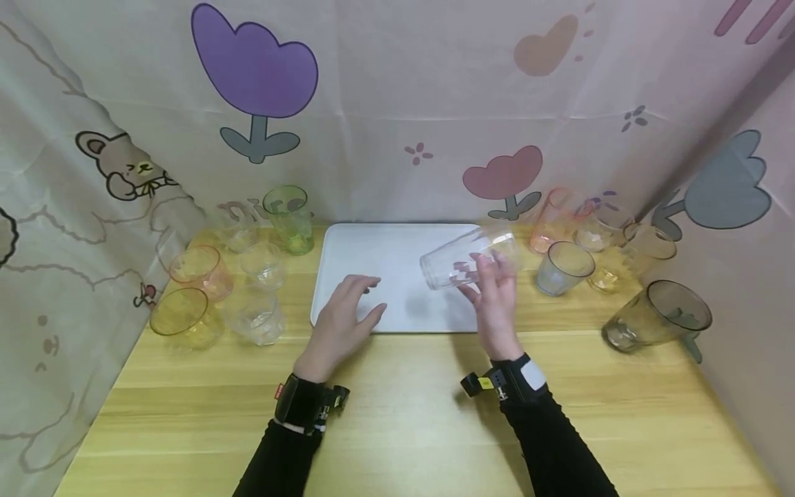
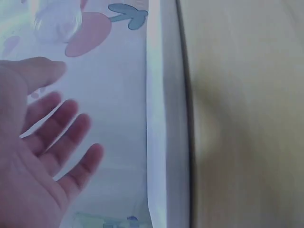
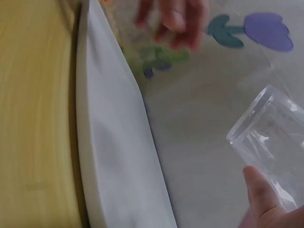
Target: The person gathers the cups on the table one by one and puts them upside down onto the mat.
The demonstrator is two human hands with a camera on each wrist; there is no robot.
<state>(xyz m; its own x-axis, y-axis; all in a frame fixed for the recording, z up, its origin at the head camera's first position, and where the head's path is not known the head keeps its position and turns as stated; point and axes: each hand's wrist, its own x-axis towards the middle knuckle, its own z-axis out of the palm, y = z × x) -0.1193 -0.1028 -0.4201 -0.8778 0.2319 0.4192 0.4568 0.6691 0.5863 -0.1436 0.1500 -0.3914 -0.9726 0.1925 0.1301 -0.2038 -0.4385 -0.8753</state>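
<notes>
Right hand: the right hand [image 1: 495, 304] holds a clear glass [image 1: 466, 259] tilted on its side, fingers curled round its wall; the right wrist view shows a thumb [image 3: 259, 192] against the glass [image 3: 273, 137].
Clear glass: raised above the far right part of the white tray [image 1: 373, 255], its base pointing toward the left hand, its mouth toward the cups on the right.
Left hand: the left hand [image 1: 344, 314] is spread and relaxed, fingers straight, holding nothing; it lies over the near left edge of the tray, and whether it touches the surface cannot be told. The left wrist view shows the open palm [image 2: 33, 142] beside the tray's rim [image 2: 164, 118].
Tray: lies on the bench [image 1: 404, 414] just beyond both hands, with nothing standing on it.
Left of the left hand: a green cup [image 1: 288, 217], a pink cup [image 1: 200, 270], a yellow cup [image 1: 183, 317] and several clear glasses [image 1: 257, 314], all upright on the bench.
Right of the right hand: a grey cup [image 1: 562, 267], an orange cup [image 1: 553, 217], a few pale ones behind, and a smoky cup [image 1: 658, 317] leaning near the curtain.
Progress: judging by the bare tray and the many cups at either side, the work looks barely begun; one glass is in hand, none is set down on the tray.
</notes>
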